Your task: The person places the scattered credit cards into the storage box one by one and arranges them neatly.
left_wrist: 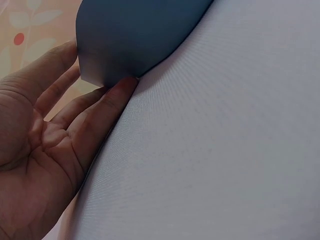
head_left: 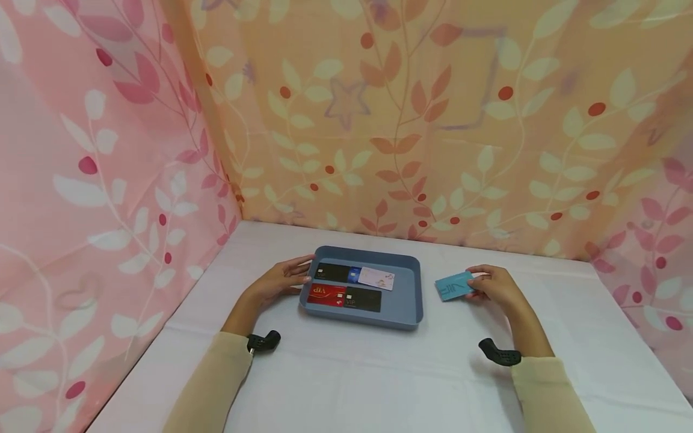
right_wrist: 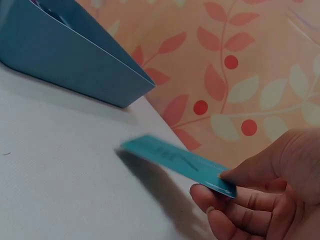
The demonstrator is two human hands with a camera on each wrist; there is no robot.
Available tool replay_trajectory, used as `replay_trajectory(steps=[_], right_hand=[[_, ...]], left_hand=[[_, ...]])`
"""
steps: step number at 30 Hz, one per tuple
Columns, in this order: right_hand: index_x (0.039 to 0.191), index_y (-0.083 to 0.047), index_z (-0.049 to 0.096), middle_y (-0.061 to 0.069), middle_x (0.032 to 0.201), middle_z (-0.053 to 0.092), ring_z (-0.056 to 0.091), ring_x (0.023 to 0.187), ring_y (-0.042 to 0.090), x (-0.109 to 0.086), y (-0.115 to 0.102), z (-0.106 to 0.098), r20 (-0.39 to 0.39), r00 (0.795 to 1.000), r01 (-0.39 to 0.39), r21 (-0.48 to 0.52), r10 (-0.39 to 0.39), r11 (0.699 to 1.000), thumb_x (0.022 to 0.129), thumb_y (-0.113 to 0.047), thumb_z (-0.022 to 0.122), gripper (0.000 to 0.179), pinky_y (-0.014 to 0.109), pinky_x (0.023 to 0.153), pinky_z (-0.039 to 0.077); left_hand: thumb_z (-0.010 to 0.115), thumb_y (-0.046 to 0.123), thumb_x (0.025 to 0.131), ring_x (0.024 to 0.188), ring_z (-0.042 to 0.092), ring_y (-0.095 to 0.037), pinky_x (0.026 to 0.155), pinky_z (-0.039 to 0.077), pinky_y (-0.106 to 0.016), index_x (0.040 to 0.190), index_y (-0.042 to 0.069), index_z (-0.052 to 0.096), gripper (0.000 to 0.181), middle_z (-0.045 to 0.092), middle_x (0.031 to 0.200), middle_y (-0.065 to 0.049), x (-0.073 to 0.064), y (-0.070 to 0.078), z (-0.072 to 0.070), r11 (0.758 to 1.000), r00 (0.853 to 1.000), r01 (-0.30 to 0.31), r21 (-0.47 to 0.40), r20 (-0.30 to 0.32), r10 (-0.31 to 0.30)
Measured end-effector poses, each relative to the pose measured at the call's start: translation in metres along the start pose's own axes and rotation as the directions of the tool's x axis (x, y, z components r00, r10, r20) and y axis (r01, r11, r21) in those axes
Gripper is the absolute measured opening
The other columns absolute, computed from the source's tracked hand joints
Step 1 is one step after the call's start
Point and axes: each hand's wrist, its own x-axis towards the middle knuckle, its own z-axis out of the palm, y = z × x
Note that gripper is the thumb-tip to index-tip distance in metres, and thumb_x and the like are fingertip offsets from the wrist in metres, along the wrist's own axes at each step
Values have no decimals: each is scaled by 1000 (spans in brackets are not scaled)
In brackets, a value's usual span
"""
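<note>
My right hand pinches a turquoise card by its edge, between thumb and fingers. In the right wrist view the card is held tilted just above the table, with its shadow below. To the left lies a blue-grey tray. My left hand touches its left end with fairly straight fingers, also seen against the tray wall in the left wrist view. In the tray are a black card, a partly covered blue card, a white patterned card, a red VIP card and another black card.
A white cloth covers the table. Orange leaf-patterned fabric hangs along the back, and pink fabric closes the left side. Black curved pieces stick out at the left wrist and the right wrist.
</note>
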Motion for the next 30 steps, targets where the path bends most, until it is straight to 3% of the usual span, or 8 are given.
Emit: replay_trajectory(steps=[7,21,30], right_hand=[[127,12,58,-2,76,66,61,67,11,1,2,0,-40,999,-33,-29,32,999,97,-10,64,38,29,62,57],[127,14,57,2,86,68,63,72,12,0,0,-5,-5,1000,-10,13,10,1000,99,-10,62,36,25,66,58],[132,12,58,5,95,70,64,74,13,-3,-3,-12,-7,1000,-5,5,5,1000,100,-10,63,39,29,71,60]], left_hand=[[72,18,96,148,37,-27,106,46,-51,152,32,48,63,42,159,-5,0,1,-1,1000,1000,-1,-10,8,1],[72,17,96,147,38,-27,105,48,-51,154,28,46,64,42,159,-6,-2,0,-1,1000,1000,-16,-9,21,17],[71,15,96,147,39,-27,105,47,-51,153,30,48,63,42,159,-6,1,0,-1,1000,999,-16,-19,30,17]])
